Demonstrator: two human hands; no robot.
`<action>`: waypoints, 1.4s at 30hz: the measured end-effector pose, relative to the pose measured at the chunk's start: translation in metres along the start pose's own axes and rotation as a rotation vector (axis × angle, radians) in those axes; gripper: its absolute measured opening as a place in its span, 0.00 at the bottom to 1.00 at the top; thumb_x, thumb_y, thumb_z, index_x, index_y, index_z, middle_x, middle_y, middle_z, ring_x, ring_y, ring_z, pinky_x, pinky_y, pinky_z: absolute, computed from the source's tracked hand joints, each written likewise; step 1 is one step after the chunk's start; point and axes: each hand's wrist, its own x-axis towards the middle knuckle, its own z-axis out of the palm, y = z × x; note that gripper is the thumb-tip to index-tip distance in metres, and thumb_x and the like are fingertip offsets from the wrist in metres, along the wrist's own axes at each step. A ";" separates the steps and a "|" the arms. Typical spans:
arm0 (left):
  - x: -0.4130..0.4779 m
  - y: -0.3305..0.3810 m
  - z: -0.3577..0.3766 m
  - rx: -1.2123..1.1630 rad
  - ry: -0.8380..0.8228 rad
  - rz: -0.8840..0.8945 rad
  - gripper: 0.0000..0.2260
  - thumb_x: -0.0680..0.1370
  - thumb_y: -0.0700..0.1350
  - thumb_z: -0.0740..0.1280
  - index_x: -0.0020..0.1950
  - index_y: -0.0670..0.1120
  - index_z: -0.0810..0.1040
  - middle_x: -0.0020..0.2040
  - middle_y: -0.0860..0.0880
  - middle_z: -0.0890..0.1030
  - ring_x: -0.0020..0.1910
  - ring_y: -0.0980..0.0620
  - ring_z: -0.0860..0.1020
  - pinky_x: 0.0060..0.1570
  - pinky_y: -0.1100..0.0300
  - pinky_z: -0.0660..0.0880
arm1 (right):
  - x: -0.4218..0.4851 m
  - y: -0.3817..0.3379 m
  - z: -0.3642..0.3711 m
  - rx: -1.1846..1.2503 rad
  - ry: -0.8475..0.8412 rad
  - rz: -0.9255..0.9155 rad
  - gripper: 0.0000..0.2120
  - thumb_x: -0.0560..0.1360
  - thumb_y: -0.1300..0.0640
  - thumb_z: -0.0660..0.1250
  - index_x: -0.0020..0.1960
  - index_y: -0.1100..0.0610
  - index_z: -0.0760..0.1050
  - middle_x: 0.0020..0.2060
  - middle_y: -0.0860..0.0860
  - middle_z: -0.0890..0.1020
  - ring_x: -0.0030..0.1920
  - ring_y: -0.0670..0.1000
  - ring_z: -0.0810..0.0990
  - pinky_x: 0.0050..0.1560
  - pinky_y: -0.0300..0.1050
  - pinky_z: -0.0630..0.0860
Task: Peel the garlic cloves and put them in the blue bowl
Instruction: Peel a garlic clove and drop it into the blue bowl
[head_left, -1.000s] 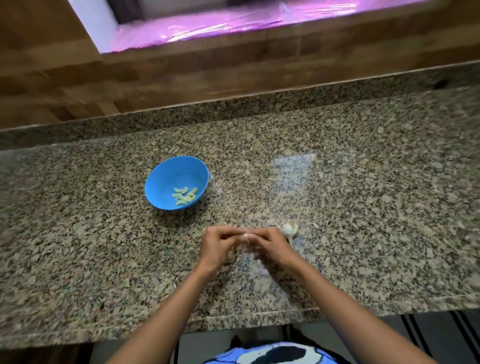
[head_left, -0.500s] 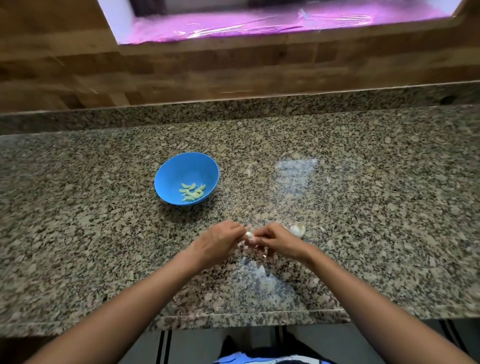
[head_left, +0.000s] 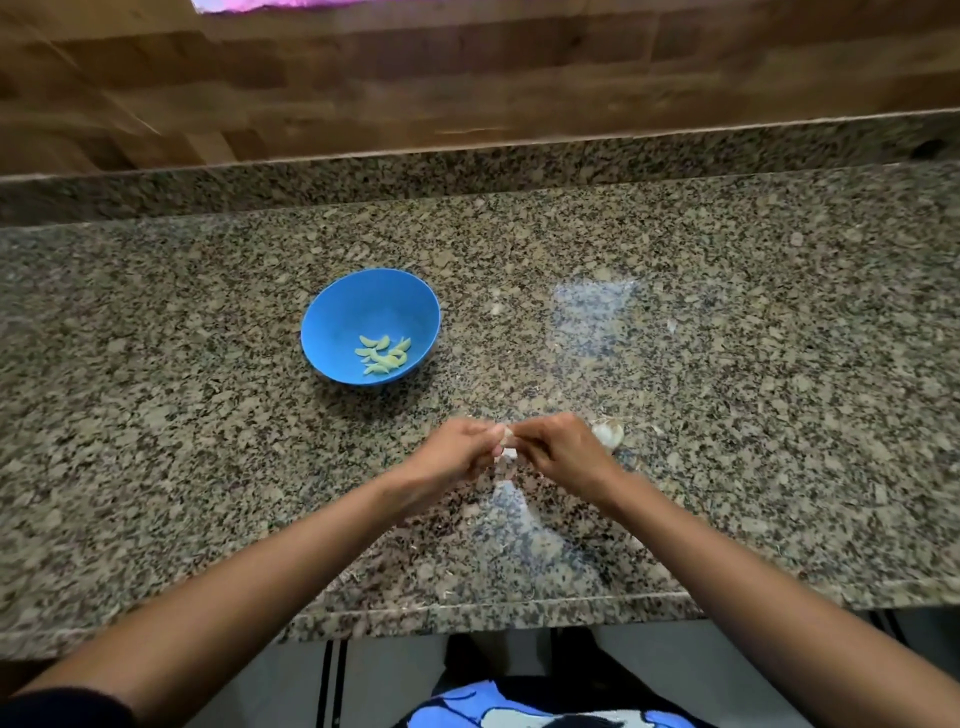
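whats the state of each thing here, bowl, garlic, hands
bowl: upright on the counter, holding peeled cloves
clove: pinched between both hands, being peeled
garlic bulb: lying on the counter beside the right hand
left hand: fingers curled, pinching the clove
right hand: fingers curled, pinching the clove

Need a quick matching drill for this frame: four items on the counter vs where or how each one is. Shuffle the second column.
Items:
1. blue bowl
2. peeled cloves
3. garlic clove
4. garlic bulb

States:
A. pinched between the left hand and right hand
B. lying inside the bowl
C. on the counter just beyond the right hand
D. standing on the counter, beyond and left of the hands

Pairs: 1-D, 2-B, 3-A, 4-C
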 end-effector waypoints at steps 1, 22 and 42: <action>0.002 0.000 -0.002 -0.221 -0.039 -0.085 0.12 0.82 0.44 0.56 0.41 0.43 0.73 0.30 0.52 0.70 0.28 0.58 0.66 0.30 0.66 0.64 | 0.002 0.001 -0.002 -0.030 -0.005 -0.026 0.11 0.77 0.64 0.60 0.41 0.65 0.79 0.31 0.54 0.78 0.26 0.44 0.72 0.30 0.33 0.72; 0.005 -0.024 0.018 -0.257 0.569 0.100 0.06 0.75 0.35 0.68 0.50 0.39 0.81 0.43 0.46 0.82 0.40 0.53 0.78 0.37 0.68 0.76 | -0.013 0.013 0.014 0.669 0.054 0.378 0.13 0.78 0.58 0.61 0.38 0.62 0.75 0.28 0.52 0.75 0.24 0.46 0.69 0.25 0.33 0.66; 0.002 -0.009 0.037 0.459 0.341 0.369 0.15 0.82 0.49 0.55 0.42 0.44 0.74 0.31 0.53 0.69 0.29 0.56 0.66 0.27 0.68 0.63 | -0.016 0.000 -0.010 0.170 0.111 0.082 0.08 0.77 0.63 0.63 0.45 0.64 0.80 0.29 0.47 0.76 0.23 0.37 0.72 0.28 0.31 0.71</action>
